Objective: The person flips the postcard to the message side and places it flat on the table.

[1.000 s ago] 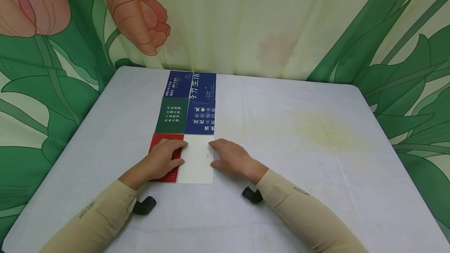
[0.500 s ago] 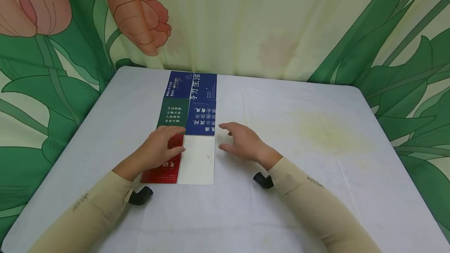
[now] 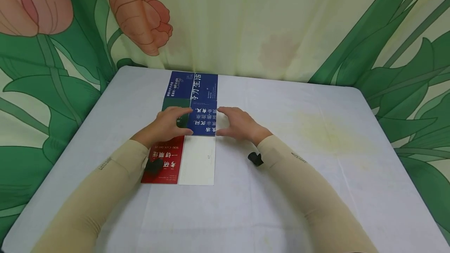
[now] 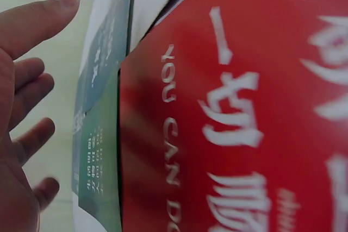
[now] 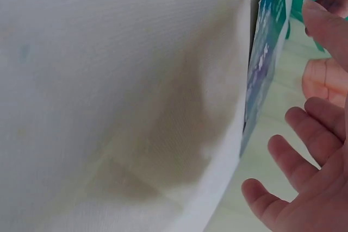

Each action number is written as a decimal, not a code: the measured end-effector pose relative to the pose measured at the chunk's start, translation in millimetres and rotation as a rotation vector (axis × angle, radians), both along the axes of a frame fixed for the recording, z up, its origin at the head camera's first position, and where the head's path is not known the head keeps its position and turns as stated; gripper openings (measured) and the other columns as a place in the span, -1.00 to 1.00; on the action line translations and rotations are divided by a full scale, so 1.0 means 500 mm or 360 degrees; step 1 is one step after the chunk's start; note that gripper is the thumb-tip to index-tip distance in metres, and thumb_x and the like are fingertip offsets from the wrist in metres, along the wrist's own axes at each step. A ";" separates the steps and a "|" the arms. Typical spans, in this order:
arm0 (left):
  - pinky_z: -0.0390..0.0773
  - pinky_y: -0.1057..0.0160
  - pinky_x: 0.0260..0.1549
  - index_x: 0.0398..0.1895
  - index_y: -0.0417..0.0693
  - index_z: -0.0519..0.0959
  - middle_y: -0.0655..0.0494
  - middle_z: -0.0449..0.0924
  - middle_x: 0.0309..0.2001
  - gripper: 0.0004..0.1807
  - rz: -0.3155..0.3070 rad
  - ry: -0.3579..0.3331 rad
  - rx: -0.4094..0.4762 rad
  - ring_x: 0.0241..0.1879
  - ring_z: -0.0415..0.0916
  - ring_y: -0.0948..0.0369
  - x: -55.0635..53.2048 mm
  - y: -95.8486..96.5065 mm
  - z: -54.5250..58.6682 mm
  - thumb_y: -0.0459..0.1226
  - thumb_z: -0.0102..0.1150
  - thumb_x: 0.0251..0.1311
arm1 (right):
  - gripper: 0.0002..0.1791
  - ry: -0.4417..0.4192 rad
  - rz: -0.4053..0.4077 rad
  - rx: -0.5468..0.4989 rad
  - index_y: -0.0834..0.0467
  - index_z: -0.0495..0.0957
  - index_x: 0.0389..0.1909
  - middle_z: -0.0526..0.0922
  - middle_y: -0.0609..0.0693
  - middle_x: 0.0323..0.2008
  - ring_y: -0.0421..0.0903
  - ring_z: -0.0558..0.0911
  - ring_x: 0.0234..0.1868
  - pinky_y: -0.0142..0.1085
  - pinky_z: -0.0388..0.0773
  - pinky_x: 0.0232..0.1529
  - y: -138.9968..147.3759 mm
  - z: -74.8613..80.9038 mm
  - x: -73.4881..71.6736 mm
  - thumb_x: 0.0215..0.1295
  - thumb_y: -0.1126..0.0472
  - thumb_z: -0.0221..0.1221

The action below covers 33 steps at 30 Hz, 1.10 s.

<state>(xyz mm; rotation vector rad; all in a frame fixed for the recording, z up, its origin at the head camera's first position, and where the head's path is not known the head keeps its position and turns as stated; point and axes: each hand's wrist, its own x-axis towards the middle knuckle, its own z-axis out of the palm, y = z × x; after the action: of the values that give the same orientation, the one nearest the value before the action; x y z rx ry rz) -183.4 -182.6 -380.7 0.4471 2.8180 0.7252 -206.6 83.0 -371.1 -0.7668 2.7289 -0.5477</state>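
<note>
Flat printed cards lie in two columns. In the head view my left hand (image 3: 168, 125) is over the green card (image 3: 169, 104), thumb and fingertips at the left edge of the middle blue card (image 3: 204, 118). Facing it, my right hand (image 3: 240, 125) has its fingertips at that card's right edge. Both hands have thumb and fingers spread apart, and neither grips anything. Under the left wrist is the red card (image 3: 165, 171) with white characters; it fills much of the left wrist view. A white card (image 3: 197, 161) lies beside it. The left hand hides most of the green card.
Two more blue cards, a left one (image 3: 179, 85) and a right one (image 3: 206, 86), form the far row. All lie on a white-covered table (image 3: 299, 190). A flower-patterned curtain (image 3: 239, 22) hangs behind the far edge. Black wrist mounts (image 3: 255, 159) sit under the sleeves.
Both hands have moved away from the white card, the right one swinging out to the right first, then forward to the sides of the middle blue card. The cards look unmoved.
</note>
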 end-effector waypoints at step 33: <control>-0.11 -0.32 0.26 0.46 0.00 0.37 -0.23 0.21 0.44 -0.07 0.0024 -0.0171 -0.0150 0.48 -0.12 -0.15 -0.053 0.013 -0.026 0.12 0.43 0.00 | 0.07 -0.0188 0.0009 0.0221 0.13 0.19 0.52 0.22 0.12 0.49 0.09 0.05 0.54 0.09 0.03 0.45 -0.054 -0.027 -0.046 0.07 -0.24 0.39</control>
<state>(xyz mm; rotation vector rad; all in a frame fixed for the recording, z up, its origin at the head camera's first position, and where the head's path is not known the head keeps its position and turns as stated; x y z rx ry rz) -209.7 -175.9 -393.7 0.3608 2.7436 0.5973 -229.7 56.0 -384.7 -0.6850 2.6229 -0.3847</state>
